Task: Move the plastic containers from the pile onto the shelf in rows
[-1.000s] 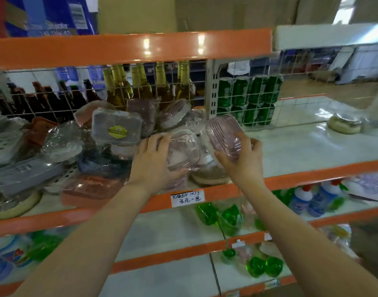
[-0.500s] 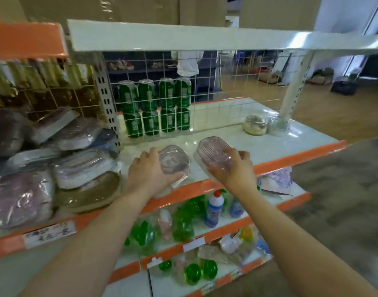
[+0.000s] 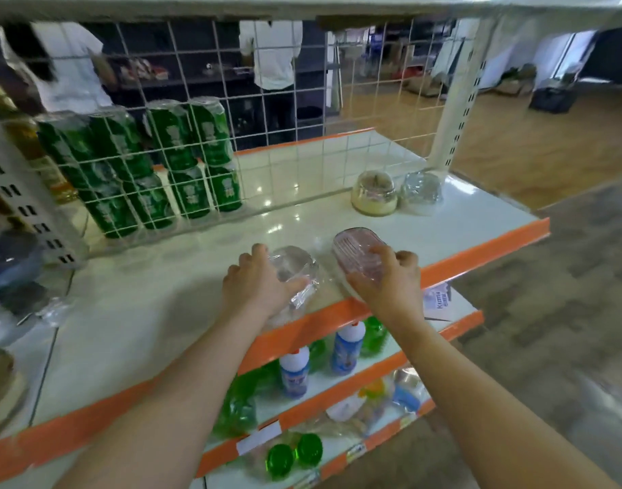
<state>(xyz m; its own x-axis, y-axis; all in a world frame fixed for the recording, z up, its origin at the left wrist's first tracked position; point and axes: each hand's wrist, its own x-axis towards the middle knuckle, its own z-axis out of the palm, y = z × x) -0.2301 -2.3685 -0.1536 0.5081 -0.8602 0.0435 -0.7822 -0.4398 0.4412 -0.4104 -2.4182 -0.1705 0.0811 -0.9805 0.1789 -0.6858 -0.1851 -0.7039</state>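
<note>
1. Left hand (image 3: 258, 282) is wrapped around a clear container (image 3: 295, 268) in crinkly plastic wrap, thumb underneath and fingers over the top. It's sitting low over the white shelf (image 3: 154, 305) near the front edge; can't quite tell if the bottom is touching the shelf, it's a bit blurry there.
2. Right hand (image 3: 390, 280) is gripping a pinkish container (image 3: 358, 254) with ridges on it, tilted so the open-looking face points up and away. It's just beside the clear one, right over the orange front strip (image 3: 478, 248) of the shelf.
3. Two containers are already standing at the back right of the same shelf: a cream-bottomed one (image 3: 374, 194) and a clear wrapped one (image 3: 421, 192), side by side and just about touching.
4. Behind the wire grid (image 3: 302, 111) on the left there's a stack of green cans (image 3: 154, 167).
5. The lower shelves have white bottles with red caps (image 3: 347, 347) and green stuff in bags (image 3: 291, 455).
6. Far left edge you can see bits of the wrapped pile (image 3: 13, 277), pretty smeared.
</note>
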